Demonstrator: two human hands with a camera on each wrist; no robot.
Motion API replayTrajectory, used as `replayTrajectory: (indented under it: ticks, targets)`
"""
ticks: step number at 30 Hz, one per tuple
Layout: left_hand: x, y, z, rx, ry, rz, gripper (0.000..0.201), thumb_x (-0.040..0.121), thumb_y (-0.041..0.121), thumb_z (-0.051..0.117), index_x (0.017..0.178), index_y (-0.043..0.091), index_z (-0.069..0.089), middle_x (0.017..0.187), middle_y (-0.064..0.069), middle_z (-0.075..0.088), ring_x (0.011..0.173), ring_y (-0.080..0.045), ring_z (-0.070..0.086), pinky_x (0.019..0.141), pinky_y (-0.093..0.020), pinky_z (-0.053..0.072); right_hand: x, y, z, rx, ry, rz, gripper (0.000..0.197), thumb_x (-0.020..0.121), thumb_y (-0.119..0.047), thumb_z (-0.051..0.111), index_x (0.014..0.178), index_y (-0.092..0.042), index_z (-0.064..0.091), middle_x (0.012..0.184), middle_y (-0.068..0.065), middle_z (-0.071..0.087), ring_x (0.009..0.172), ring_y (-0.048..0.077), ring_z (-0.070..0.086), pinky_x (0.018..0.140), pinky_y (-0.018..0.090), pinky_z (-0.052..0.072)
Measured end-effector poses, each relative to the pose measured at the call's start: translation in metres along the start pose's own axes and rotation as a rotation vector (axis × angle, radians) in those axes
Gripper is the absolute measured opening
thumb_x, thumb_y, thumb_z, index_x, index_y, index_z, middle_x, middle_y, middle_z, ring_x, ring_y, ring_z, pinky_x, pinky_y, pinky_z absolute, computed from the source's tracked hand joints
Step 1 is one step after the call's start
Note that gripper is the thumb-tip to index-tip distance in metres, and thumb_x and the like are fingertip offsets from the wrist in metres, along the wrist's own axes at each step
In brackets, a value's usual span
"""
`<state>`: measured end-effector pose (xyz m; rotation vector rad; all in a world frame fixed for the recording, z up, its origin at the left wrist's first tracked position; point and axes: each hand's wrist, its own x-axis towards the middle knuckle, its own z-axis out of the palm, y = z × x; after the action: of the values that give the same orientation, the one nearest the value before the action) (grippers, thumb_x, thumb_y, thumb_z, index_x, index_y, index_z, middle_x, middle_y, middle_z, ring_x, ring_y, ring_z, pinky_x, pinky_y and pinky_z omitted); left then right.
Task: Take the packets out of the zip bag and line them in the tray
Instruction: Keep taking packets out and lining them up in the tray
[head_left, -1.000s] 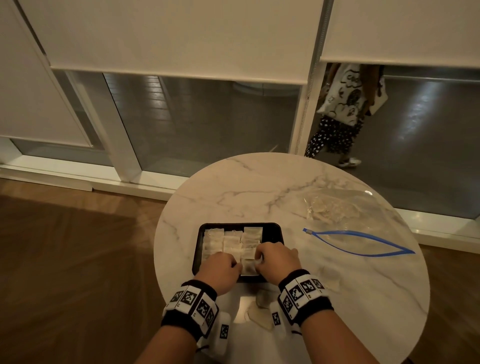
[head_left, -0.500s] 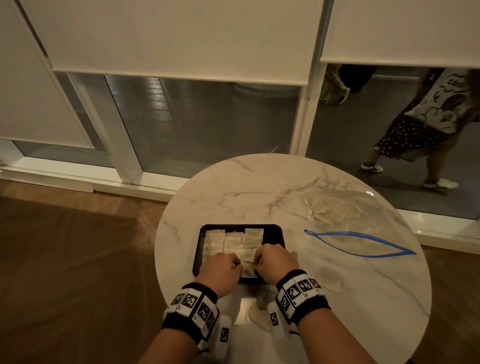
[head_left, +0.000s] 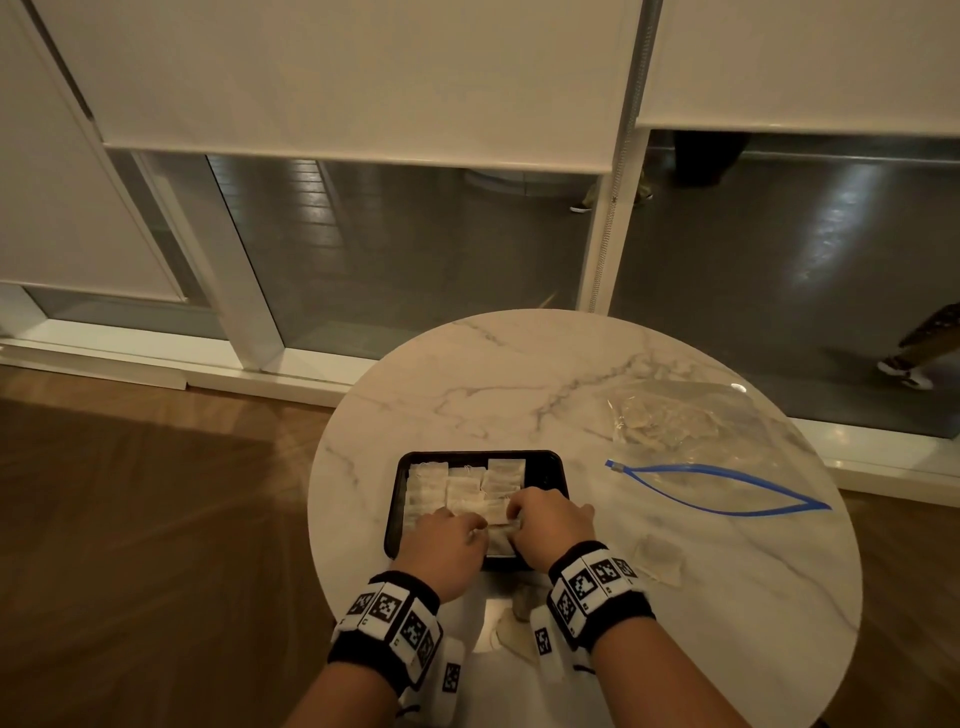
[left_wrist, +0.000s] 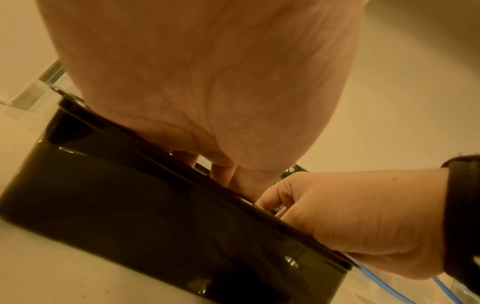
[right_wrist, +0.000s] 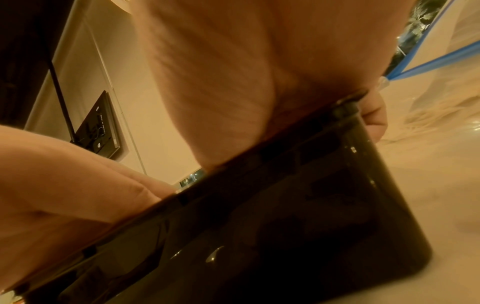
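Observation:
A black tray (head_left: 549, 459) sits on the round marble table (head_left: 519, 374) with rows of pale packets (head_left: 462, 486) in it. Both hands reach over its near edge with curled fingers. My left hand (head_left: 465, 530) and right hand (head_left: 522, 514) pinch one packet (head_left: 500, 540) between them in the near row. The wrist views show only the palms (left_wrist: 202, 82) (right_wrist: 246, 72) above the tray's glossy wall (left_wrist: 130, 205) (right_wrist: 259, 226), with the fingertips hidden behind the rim. The clear zip bag (head_left: 691, 431) with its blue zip (head_left: 727, 475) lies open at the right and holds more packets.
One loose packet (head_left: 660, 558) lies on the table right of the tray. Another (head_left: 511, 631) lies near the front edge between my wrists. Behind the table are windows with half-lowered blinds, and the wooden floor is to the left.
Both hands stay at the tray's near row, with only small finger movements on the packet. A person outside the window has walked off to the right.

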<state>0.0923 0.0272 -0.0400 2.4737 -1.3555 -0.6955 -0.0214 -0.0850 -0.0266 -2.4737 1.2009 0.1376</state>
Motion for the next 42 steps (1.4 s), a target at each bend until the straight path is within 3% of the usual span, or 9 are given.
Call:
replayTrajectory:
  ticks: [11, 20, 24, 30, 34, 38, 42]
  targets:
    - [0.000, -0.002, 0.002, 0.011, 0.001, -0.003, 0.038, 0.102, 0.041, 0.037, 0.131, 0.037, 0.061, 0.125, -0.005, 0.056, 0.119, -0.024, 0.051, 0.102, -0.044, 0.045, 0.000, 0.000, 0.001, 0.031, 0.036, 0.022, 0.016, 0.089, -0.018, 0.057, 0.097, -0.028, 0.066, 0.099, -0.005, 0.067, 0.100, 0.021, 0.062, 0.100, 0.046, 0.035]
    - [0.002, -0.004, 0.005, 0.034, 0.006, 0.013, 0.039, 0.102, 0.041, 0.036, 0.131, 0.039, 0.062, 0.123, -0.005, 0.057, 0.117, -0.024, 0.050, 0.101, -0.044, 0.045, 0.003, 0.000, 0.005, 0.017, 0.002, 0.027, 0.020, 0.088, -0.024, 0.055, 0.101, -0.032, 0.068, 0.101, -0.008, 0.068, 0.101, 0.019, 0.062, 0.098, 0.047, 0.032]
    - [0.002, -0.004, 0.004, 0.044, 0.003, 0.008, 0.038, 0.102, 0.042, 0.036, 0.128, 0.040, 0.063, 0.123, -0.006, 0.057, 0.117, -0.025, 0.050, 0.101, -0.044, 0.045, 0.005, 0.000, 0.008, 0.041, 0.016, 0.043, 0.017, 0.089, -0.028, 0.056, 0.095, -0.029, 0.072, 0.094, -0.010, 0.070, 0.096, 0.017, 0.063, 0.099, 0.048, 0.033]
    - [0.000, -0.002, 0.003, 0.057, -0.006, 0.016, 0.038, 0.101, 0.041, 0.035, 0.124, 0.039, 0.066, 0.118, -0.005, 0.056, 0.113, -0.024, 0.051, 0.100, -0.043, 0.043, 0.005, -0.003, 0.005, 0.024, 0.086, 0.062, 0.017, 0.087, -0.024, 0.049, 0.091, -0.027, 0.065, 0.088, -0.007, 0.065, 0.090, 0.020, 0.062, 0.098, 0.048, 0.032]
    - [0.002, -0.004, 0.005, 0.090, -0.021, 0.012, 0.039, 0.099, 0.042, 0.033, 0.115, 0.034, 0.068, 0.114, -0.005, 0.058, 0.111, -0.025, 0.051, 0.096, -0.044, 0.044, 0.008, -0.012, -0.004, -0.013, 0.169, 0.051, 0.014, 0.091, -0.028, 0.046, 0.101, -0.027, 0.055, 0.088, -0.007, 0.062, 0.091, 0.019, 0.063, 0.106, 0.055, 0.022]
    - [0.005, -0.007, 0.010, 0.117, -0.019, 0.023, 0.053, 0.089, 0.048, 0.020, 0.109, 0.033, 0.067, 0.112, -0.001, 0.062, 0.112, -0.024, 0.050, 0.089, -0.043, 0.044, 0.019, -0.015, -0.002, 0.016, 0.086, 0.092, 0.045, 0.089, -0.028, 0.045, 0.134, -0.025, 0.041, 0.084, -0.009, 0.058, 0.095, 0.019, 0.059, 0.109, 0.065, 0.012]
    - [0.004, -0.007, 0.010, 0.122, 0.005, 0.015, 0.042, 0.098, 0.043, 0.030, 0.112, 0.030, 0.067, 0.114, -0.004, 0.059, 0.113, -0.024, 0.049, 0.094, -0.044, 0.043, 0.024, -0.016, -0.001, 0.016, 0.048, 0.110, 0.052, 0.088, -0.028, 0.044, 0.139, -0.025, 0.036, 0.077, -0.008, 0.061, 0.089, 0.020, 0.060, 0.110, 0.068, 0.008]
